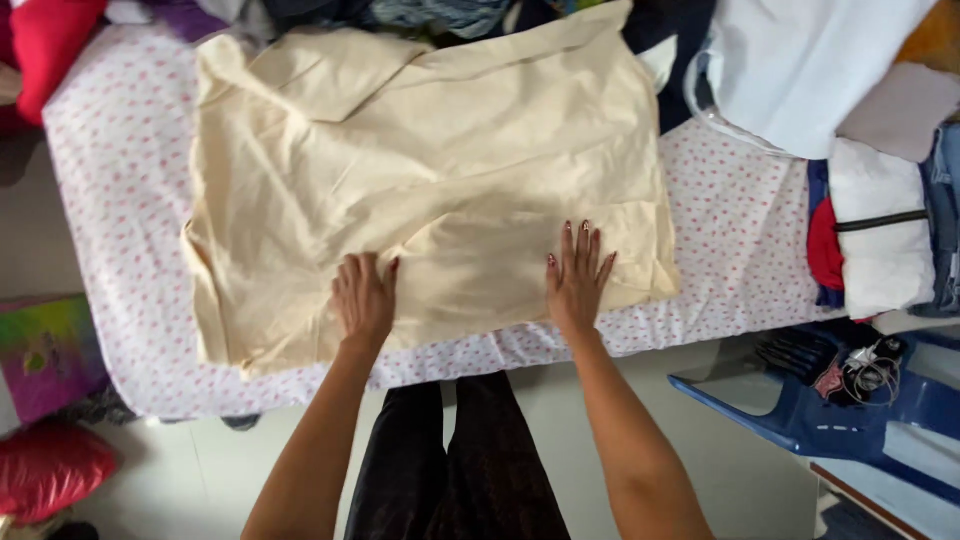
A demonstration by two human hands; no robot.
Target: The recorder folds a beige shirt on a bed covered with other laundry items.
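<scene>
Here cream garment [420, 170]: spread flat, creased, both hands pressing.

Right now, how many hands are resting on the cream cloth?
2. The left hand lies flat near the front edge of the cream cloth; the right hand presses beside it, fingers spread.
</scene>
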